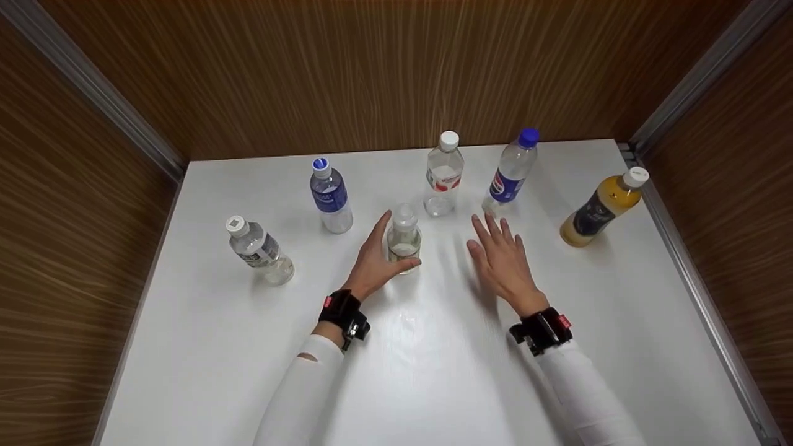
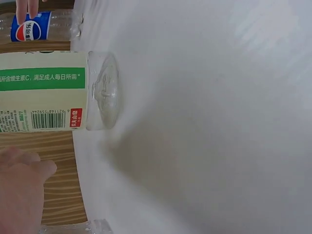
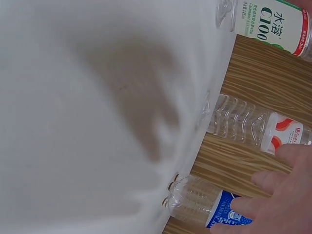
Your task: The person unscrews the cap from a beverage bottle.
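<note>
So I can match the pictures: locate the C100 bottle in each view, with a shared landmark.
Head: C100 bottle near centre, beside the left hand.
Left wrist: C100 bottle at left edge, above mid-height.
Right wrist: C100 bottle in top right corner.
Landmark: Pepsi bottle, upper right in head, top left in left wrist, bottom in right wrist.

Brown wood-grain panels (image 1: pixel 396 74) border a white table (image 1: pixel 427 365).

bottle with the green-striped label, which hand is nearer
Left. The left hand is beside the bottle, on its left and near side; the right hand is farther off to its right.
</note>
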Demonstrator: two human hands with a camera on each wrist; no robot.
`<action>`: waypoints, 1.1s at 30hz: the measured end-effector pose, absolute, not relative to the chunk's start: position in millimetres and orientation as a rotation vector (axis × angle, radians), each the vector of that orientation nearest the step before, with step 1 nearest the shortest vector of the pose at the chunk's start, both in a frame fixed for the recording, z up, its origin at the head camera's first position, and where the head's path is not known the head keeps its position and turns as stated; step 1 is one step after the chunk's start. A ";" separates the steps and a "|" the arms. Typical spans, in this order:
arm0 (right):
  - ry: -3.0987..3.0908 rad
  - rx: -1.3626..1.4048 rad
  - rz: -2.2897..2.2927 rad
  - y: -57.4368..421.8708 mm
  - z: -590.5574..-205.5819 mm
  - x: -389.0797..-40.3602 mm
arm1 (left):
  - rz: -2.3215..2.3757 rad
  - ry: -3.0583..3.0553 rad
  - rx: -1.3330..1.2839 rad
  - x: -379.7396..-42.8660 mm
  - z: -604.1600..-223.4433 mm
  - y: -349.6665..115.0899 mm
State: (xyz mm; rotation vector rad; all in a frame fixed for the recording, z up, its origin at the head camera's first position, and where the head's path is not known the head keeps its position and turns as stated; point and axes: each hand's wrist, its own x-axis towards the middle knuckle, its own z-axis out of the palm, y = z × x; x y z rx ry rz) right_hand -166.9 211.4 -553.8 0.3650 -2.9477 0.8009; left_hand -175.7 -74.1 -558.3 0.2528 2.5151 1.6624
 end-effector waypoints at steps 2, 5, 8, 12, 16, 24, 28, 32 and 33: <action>-2.949 0.363 0.799 211.8 -555.1 -167.1 | 1.695 2.502 0.269 -177.8 -559.7 -71.6; -2.953 0.363 0.807 212.7 -555.6 -166.0 | 1.733 2.491 0.288 -180.8 -561.8 -69.0; -2.955 0.362 0.812 214.7 -555.8 -165.0 | 1.742 2.488 0.283 -181.5 -561.9 -68.1; -2.960 0.346 0.815 218.8 -555.1 -164.2 | 1.761 2.498 0.298 -179.5 -560.0 -69.3; -2.975 0.335 0.833 222.1 -552.6 -163.3 | 1.777 2.566 0.306 -175.8 -556.1 -72.3; -2.943 0.347 0.952 220.2 -541.3 -157.8 | 1.617 2.845 0.364 -160.2 -548.6 -78.7; -2.868 0.384 1.062 213.5 -534.6 -155.0 | 1.419 3.026 0.376 -153.7 -551.0 -79.7; -2.816 0.406 1.156 204.3 -528.3 -153.8 | 1.229 3.151 0.393 -149.3 -553.0 -79.3; -2.807 0.405 1.179 201.9 -526.6 -153.9 | 1.189 3.175 0.401 -148.4 -552.8 -78.9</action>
